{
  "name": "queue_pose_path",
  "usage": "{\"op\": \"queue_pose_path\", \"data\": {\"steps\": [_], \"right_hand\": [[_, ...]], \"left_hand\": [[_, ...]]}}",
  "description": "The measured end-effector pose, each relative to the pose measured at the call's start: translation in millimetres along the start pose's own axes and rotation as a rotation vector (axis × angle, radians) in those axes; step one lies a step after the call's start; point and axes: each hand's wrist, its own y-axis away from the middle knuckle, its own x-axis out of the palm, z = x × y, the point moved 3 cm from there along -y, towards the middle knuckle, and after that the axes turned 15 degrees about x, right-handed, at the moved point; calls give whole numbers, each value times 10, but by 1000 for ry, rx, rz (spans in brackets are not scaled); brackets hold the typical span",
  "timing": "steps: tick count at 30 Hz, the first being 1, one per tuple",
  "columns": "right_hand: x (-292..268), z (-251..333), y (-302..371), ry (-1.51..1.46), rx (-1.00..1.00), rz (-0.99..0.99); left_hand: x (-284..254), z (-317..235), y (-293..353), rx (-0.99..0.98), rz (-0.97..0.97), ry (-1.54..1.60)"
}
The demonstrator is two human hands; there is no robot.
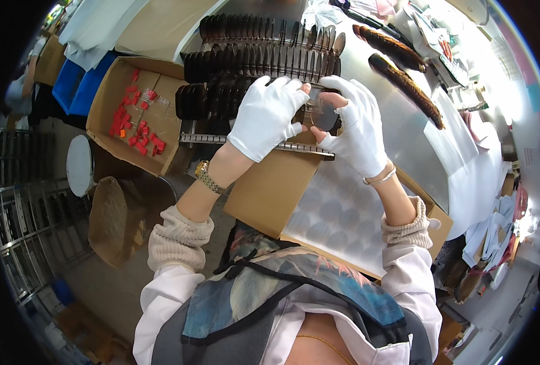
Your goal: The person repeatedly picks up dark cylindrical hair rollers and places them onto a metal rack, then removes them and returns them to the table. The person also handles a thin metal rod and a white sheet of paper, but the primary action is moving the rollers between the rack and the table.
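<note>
My right hand (358,125), in a white glove with bare fingertips, holds a dark, round tinted lens (323,117) between thumb and fingers. Just left of the lens is my left hand (264,117), gloved the same way. Its thumb and fingers are apart, curving toward the lens at the front of the rack; whether they touch anything is not clear. Beyond both hands, rows of dark lenses (261,59) stand on edge in a metal rack. The rack's slotted front rail (206,139) passes below my left hand.
A cardboard box with a white sheet (343,213) over round shapes sits below my hands. To the left are a carton (175,131) holding small red pieces (141,137) and a blue bin (81,85). Brown feather-like objects (407,91) and papers (440,143) lie at right.
</note>
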Motion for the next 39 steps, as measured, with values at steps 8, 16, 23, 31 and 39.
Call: {"op": "queue_pose_path", "data": {"steps": [8,16,23,31,39], "right_hand": [[-19,-13,-2,-7,37,29],[325,-196,-52,109,-50,135],[286,-288,-21,83,50,162],[282,-263,-85,67,12,92],[133,-247,-110,94,-39,96]], "left_hand": [[-74,-20,-9,35,46,-46],[-40,20,-13,29,45,6],[6,23,50,59,-126,-108],[-45,15,-47,7,46,-18],[-27,-59,-137,75,-60,-36]]}}
